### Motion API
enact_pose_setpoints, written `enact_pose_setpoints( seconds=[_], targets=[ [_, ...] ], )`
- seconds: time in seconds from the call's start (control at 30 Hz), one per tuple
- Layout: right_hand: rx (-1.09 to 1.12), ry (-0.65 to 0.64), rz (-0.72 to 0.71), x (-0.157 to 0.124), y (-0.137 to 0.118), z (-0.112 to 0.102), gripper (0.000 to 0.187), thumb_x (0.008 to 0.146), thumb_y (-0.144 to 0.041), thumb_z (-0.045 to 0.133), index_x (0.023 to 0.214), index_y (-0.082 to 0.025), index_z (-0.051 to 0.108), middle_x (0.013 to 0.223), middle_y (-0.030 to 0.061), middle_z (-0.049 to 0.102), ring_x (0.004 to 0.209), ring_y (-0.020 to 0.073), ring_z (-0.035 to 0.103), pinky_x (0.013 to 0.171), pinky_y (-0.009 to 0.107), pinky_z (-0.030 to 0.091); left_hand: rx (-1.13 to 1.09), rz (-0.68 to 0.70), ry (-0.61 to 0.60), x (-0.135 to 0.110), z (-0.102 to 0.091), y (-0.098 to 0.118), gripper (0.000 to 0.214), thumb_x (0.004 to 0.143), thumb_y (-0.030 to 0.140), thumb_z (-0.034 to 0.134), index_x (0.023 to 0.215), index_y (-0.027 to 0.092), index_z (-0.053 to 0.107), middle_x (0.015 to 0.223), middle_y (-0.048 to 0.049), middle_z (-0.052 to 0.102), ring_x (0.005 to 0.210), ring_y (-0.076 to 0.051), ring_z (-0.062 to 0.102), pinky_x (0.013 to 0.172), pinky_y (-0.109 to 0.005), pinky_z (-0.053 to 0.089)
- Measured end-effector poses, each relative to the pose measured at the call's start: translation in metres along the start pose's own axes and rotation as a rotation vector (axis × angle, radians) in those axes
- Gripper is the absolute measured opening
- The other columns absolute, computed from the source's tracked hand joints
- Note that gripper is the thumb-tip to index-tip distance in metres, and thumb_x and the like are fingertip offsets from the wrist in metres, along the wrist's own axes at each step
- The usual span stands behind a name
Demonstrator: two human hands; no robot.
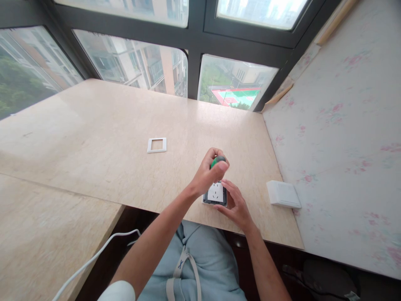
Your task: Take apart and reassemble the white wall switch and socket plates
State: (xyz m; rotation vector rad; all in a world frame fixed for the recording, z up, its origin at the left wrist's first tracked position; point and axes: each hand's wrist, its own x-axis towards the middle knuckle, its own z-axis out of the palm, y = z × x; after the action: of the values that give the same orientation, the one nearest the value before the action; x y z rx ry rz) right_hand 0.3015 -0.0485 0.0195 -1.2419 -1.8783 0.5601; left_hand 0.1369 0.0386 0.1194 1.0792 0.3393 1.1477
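Observation:
My left hand (209, 170) is closed round the green handle of a screwdriver (217, 160), held upright over a white wall socket module (215, 194) that lies on the marble sill (125, 138) near its front edge. My right hand (235, 204) steadies the socket from the right, thumb and fingers pressed against its side. The screwdriver's shaft and tip are hidden behind my left hand.
A white square socket frame (157, 145) lies further back on the sill. A white wall switch (283, 194) is mounted on the flowered wall at the right. A white cable (94, 259) hangs below the sill at the left. Windows run along the back.

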Motion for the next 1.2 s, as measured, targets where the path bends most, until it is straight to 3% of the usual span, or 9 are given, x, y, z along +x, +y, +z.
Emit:
enact_pose_setpoints(
  seconds=[0.1, 0.23, 0.43, 0.57, 0.63, 0.73, 0.87, 1.0, 1.2],
  targets=[
    [0.004, -0.002, 0.010, 0.000, 0.000, 0.000, 0.072, 0.081, -0.040, 0.076, 0.144, -0.032, 0.041, 0.148, 0.0102, 0.048, 0.139, 0.0302, 0.042, 0.114, 0.056, 0.037, 0.031, 0.041, 0.108, -0.004, 0.000, -0.003, 0.046, 0.073, 0.044, 0.082, 0.089, 0.022, 0.044, 0.077, 0.0066, 0.052, 0.051, -0.003, 0.042, 0.048, -0.018, 0.033],
    [0.002, -0.003, 0.010, 0.001, 0.001, 0.000, 0.073, 0.081, -0.041, 0.076, 0.145, -0.032, 0.041, 0.148, 0.0102, 0.048, 0.138, 0.0300, 0.043, 0.114, 0.055, 0.037, 0.088, 0.079, 0.193, -0.007, -0.002, 0.001, 0.038, 0.078, 0.049, 0.076, 0.089, 0.019, 0.056, 0.075, 0.0032, 0.054, 0.062, -0.008, 0.051, 0.056, -0.021, 0.040],
    [0.017, -0.001, 0.020, 0.001, 0.000, -0.001, 0.072, 0.080, -0.041, 0.076, 0.144, -0.032, 0.042, 0.147, 0.0102, 0.048, 0.138, 0.0299, 0.043, 0.114, 0.055, 0.038, -0.009, 0.012, 0.098, -0.004, -0.005, 0.011, 0.044, 0.093, 0.057, 0.050, 0.100, 0.016, 0.063, 0.072, -0.0014, 0.058, 0.057, -0.011, 0.052, 0.053, -0.024, 0.039],
    [0.015, -0.002, 0.022, 0.000, 0.001, 0.000, 0.072, 0.080, -0.040, 0.076, 0.144, -0.032, 0.042, 0.147, 0.0104, 0.049, 0.137, 0.0297, 0.044, 0.113, 0.055, 0.038, -0.082, 0.045, 0.033, 0.003, -0.003, 0.007, 0.043, 0.097, 0.055, 0.040, 0.093, 0.017, 0.059, 0.052, 0.0039, 0.049, 0.041, -0.008, 0.036, 0.042, -0.022, 0.027],
    [0.017, -0.005, 0.020, 0.000, 0.002, 0.000, 0.073, 0.080, -0.040, 0.077, 0.143, -0.032, 0.042, 0.147, 0.0104, 0.049, 0.138, 0.0296, 0.043, 0.114, 0.055, 0.038, -0.098, 0.039, -0.005, 0.005, -0.003, 0.002, 0.049, 0.096, 0.063, 0.036, 0.090, 0.018, 0.054, 0.048, 0.0062, 0.045, 0.038, -0.007, 0.030, 0.040, -0.020, 0.023],
    [0.017, -0.003, 0.016, 0.000, 0.002, 0.000, 0.072, 0.080, -0.040, 0.077, 0.143, -0.032, 0.042, 0.147, 0.0105, 0.048, 0.138, 0.0296, 0.043, 0.114, 0.055, 0.037, -0.065, 0.060, -0.002, 0.003, -0.003, -0.003, 0.050, 0.088, 0.071, 0.048, 0.094, 0.022, 0.047, 0.059, 0.0072, 0.049, 0.039, -0.005, 0.029, 0.039, -0.018, 0.019],
    [0.012, -0.001, 0.017, 0.001, 0.001, 0.000, 0.072, 0.081, -0.040, 0.076, 0.144, -0.032, 0.042, 0.147, 0.0107, 0.048, 0.138, 0.0298, 0.043, 0.114, 0.056, 0.038, 0.026, 0.089, 0.100, -0.002, -0.001, -0.001, 0.041, 0.083, 0.054, 0.069, 0.090, 0.022, 0.046, 0.075, 0.0054, 0.053, 0.047, -0.003, 0.042, 0.044, -0.017, 0.030],
    [0.009, -0.001, 0.003, 0.002, 0.000, -0.001, 0.073, 0.081, -0.041, 0.076, 0.144, -0.032, 0.042, 0.147, 0.0108, 0.048, 0.138, 0.0301, 0.043, 0.114, 0.055, 0.038, 0.110, 0.081, 0.053, -0.005, 0.001, 0.009, 0.037, 0.088, 0.053, 0.063, 0.089, 0.017, 0.057, 0.077, 0.0000, 0.056, 0.062, -0.009, 0.052, 0.056, -0.022, 0.041],
    [-0.001, 0.006, 0.004, 0.001, 0.002, 0.000, 0.072, 0.081, -0.042, 0.075, 0.144, -0.031, 0.043, 0.146, 0.0106, 0.050, 0.137, 0.0303, 0.044, 0.113, 0.055, 0.038, 0.064, 0.029, -0.072, -0.004, 0.002, 0.012, 0.045, 0.097, 0.053, 0.043, 0.083, 0.013, 0.059, 0.060, 0.0009, 0.051, 0.049, -0.008, 0.040, 0.049, -0.023, 0.032]
  ],
)
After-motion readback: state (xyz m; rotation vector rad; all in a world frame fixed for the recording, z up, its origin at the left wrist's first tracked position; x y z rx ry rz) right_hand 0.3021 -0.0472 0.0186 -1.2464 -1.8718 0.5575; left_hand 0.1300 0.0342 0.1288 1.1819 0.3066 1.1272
